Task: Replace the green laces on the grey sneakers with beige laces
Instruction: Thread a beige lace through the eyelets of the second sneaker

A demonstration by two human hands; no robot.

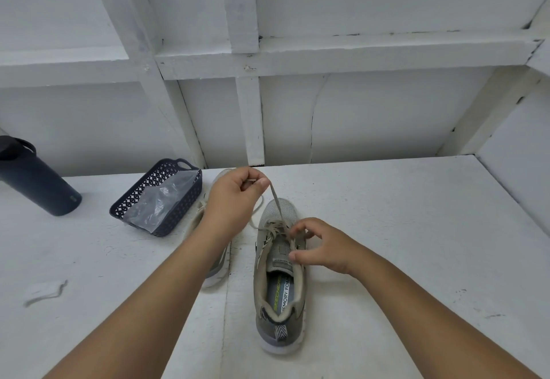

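Two grey sneakers stood side by side on the white table (401, 229), toes pointing toward the white panelled wall (372, 116). The right-hand sneaker (279, 277) sat in full view, its tongue pulled up and its printed insole showing through the opening. A beige lace (275, 200) was threaded through its eyelets, crossing loosely over the tongue. The other sneaker (218, 268) lay just to its left, mostly hidden under the person's left forearm, with only a bit of toe and a stretch of pale sole to be seen.

The left hand (236, 194) was raised above the toes of the shoes, fingers curled in, pinching one end of the beige lace between thumb and forefinger. From that pinch the lace ran taut, slanting down to the eyelets of the right-hand sneaker. Another loose loop of lace hung off the shoe's left side, near the wrist.

The right hand (321, 247) rested at the shoe's right edge, by the upper eyelets. Its fingers were bent, the fingertips (294, 231) touching the lacing, but I could not tell whether they actually gripped a strand or only steadied it.

Farther left on the table stood a dark lattice basket (175, 176), tilted, with a crumpled clear plastic bag (162, 203) inside it. Well apart from that, at the far left edge, leaned a dark bottle (38, 182). A small scrap of clear plastic (44, 290) lay near the front left.
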